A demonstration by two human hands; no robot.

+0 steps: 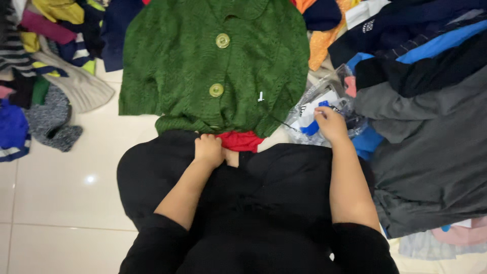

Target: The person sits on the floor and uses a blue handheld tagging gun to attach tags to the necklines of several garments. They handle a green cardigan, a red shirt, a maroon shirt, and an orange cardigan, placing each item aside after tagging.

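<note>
- Nearest the camera, the person's black-clothed lap fills the lower centre of the frame, both bare forearms reaching up from it.
- A green knitted cardigan with two large pale buttons lies flat on the white tiled floor at upper centre.
- A heap of grey and dark garments covers the right side.
- A clear crinkled plastic bag sits right of centre.
- A red cloth peeks out under the cardigan's hem.
- The left hand is curled at that hem, touching the red cloth.
- The right hand is closed on the plastic bag.
</note>
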